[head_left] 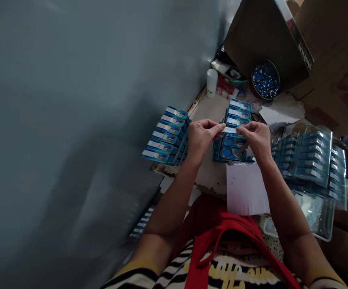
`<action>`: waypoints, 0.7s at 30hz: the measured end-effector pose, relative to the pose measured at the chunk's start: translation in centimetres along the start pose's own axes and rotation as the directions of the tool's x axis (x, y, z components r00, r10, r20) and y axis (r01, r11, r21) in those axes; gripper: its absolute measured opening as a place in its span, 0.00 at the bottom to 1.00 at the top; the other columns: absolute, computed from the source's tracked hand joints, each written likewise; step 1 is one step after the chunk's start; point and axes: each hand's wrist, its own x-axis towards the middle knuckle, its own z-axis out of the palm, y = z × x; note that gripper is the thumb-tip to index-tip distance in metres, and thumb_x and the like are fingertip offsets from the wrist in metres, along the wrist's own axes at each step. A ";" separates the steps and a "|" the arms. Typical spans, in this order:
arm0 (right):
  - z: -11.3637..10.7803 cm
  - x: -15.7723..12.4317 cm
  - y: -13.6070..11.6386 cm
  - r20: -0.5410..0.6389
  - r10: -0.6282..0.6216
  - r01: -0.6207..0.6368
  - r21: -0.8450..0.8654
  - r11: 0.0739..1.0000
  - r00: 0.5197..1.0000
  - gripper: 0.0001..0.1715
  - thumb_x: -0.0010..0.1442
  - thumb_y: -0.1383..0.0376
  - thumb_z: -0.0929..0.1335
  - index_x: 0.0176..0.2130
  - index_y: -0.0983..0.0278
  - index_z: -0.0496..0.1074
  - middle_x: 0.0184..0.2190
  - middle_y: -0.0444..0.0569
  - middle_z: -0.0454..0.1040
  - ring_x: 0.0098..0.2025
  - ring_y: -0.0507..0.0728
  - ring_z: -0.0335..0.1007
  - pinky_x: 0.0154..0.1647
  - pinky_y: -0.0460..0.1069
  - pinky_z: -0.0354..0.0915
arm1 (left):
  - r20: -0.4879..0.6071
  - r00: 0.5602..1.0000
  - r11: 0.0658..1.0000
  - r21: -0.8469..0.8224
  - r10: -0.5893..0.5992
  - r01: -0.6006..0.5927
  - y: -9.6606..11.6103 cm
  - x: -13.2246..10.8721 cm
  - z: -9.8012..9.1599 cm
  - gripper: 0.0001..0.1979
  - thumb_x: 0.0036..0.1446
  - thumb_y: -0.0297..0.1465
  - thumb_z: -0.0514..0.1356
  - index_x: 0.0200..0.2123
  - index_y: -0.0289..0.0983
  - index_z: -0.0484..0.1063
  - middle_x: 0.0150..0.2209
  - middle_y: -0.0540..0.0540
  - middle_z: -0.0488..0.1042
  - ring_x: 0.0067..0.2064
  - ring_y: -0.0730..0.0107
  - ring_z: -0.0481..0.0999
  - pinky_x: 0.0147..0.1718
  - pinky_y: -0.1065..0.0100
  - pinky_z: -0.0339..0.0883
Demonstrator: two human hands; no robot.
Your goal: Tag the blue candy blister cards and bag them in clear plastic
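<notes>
Your left hand (202, 138) pinches one end of a pale strip (229, 130) between thumb and finger; your right hand (258, 138) pinches the other end. Both grips are closed, ends only, probably to keep the strip flat and level. Strip sits right over the middle row of blue packs (233, 153); whether it touches one, can't tell. Farther packs there carry pale bands; the nearest two show blue circles, no band visible. They overlap in steps, which likely leaves each front exposed.

Left row of blue packs (158, 154) fans out beside your left hand, bands showing, same stepped overlap. White sheet (246, 188) hangs at the table (205, 110) edge between your forearms, seemingly in easy reach. Wrapped packs (312, 158) pile up by your right forearm, above a clear tray (324, 220). Bowl of blue pieces (266, 80) and white cup (211, 82) stand at the back, apparently clear of your hands.
</notes>
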 end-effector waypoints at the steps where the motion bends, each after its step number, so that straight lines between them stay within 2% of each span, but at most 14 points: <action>1: 0.1 0.0 0.1 -0.004 -0.003 0.003 -0.017 1.000 1.000 0.18 0.50 0.54 0.78 0.23 0.61 0.72 0.20 0.41 0.70 0.18 0.51 0.67 0.14 0.46 0.60 | 0.001 1.000 1.000 -0.009 -0.009 0.009 -0.2 0.1 0.0 0.15 0.48 0.41 0.76 0.26 0.35 0.80 0.24 0.48 0.79 0.24 0.72 0.76 0.25 0.72 0.72; 6: 0.2 0.3 0.8 -0.014 -0.026 0.025 -0.089 0.996 1.000 0.17 0.53 0.55 0.76 0.24 0.61 0.71 0.18 0.40 0.68 0.18 0.52 0.69 0.17 0.45 0.60 | 0.024 0.998 0.998 -0.028 -0.053 0.054 -1.0 0.9 -0.1 0.16 0.47 0.41 0.77 0.27 0.35 0.80 0.24 0.46 0.79 0.25 0.72 0.76 0.26 0.71 0.72; 9: 0.1 0.6 1.0 -0.013 -0.019 0.017 -0.123 0.992 1.000 0.16 0.53 0.56 0.76 0.24 0.61 0.70 0.18 0.39 0.68 0.19 0.51 0.69 0.17 0.44 0.59 | 0.073 0.990 0.989 -0.074 -0.119 0.125 -1.9 1.3 -0.2 0.19 0.45 0.43 0.78 0.27 0.34 0.79 0.26 0.46 0.79 0.26 0.72 0.76 0.28 0.71 0.71; 13: -0.4 1.0 1.3 -0.018 0.079 -0.080 -0.067 0.994 0.997 0.25 0.43 0.56 0.82 0.27 0.59 0.66 0.20 0.37 0.67 0.20 0.52 0.70 0.15 0.45 0.60 | 0.153 0.948 0.932 -0.193 -0.279 0.306 -4.5 1.5 0.4 0.26 0.40 0.47 0.80 0.32 0.35 0.77 0.28 0.49 0.76 0.27 0.76 0.72 0.28 0.72 0.69; 16: -1.1 1.0 1.4 0.011 0.126 -0.127 0.064 0.990 0.992 0.34 0.36 0.53 0.84 0.30 0.58 0.63 0.22 0.36 0.67 0.21 0.55 0.71 0.13 0.48 0.64 | 0.045 0.923 0.903 -0.191 -0.382 0.384 -6.6 1.2 1.3 0.28 0.41 0.47 0.80 0.33 0.36 0.71 0.27 0.53 0.71 0.27 0.76 0.69 0.28 0.72 0.67; 18: -1.7 0.8 1.1 0.026 0.119 -0.121 0.124 0.985 0.993 0.34 0.38 0.49 0.84 0.31 0.58 0.63 0.22 0.37 0.67 0.21 0.55 0.70 0.13 0.49 0.66 | -0.106 0.937 0.937 -0.147 -0.333 0.317 -7.1 0.3 1.6 0.28 0.44 0.45 0.79 0.34 0.38 0.67 0.28 0.54 0.68 0.28 0.76 0.69 0.31 0.72 0.68; 20: -2.1 0.4 0.5 0.008 0.076 -0.076 0.155 0.985 0.997 0.34 0.42 0.46 0.83 0.32 0.58 0.64 0.23 0.37 0.66 0.20 0.52 0.67 0.14 0.49 0.66 | -0.280 0.952 0.992 -0.072 -0.121 0.105 -6.5 -1.3 1.4 0.26 0.48 0.43 0.78 0.36 0.38 0.66 0.31 0.54 0.68 0.32 0.75 0.71 0.35 0.72 0.68; 21: -2.2 0.3 0.1 -0.004 0.046 -0.045 0.159 0.986 0.999 0.33 0.45 0.44 0.82 0.32 0.58 0.64 0.23 0.37 0.65 0.20 0.51 0.65 0.14 0.48 0.65 | -0.337 0.942 0.999 -0.029 0.004 -0.015 -5.7 -2.4 1.1 0.24 0.51 0.44 0.76 0.38 0.38 0.68 0.32 0.53 0.68 0.33 0.75 0.72 0.36 0.72 0.68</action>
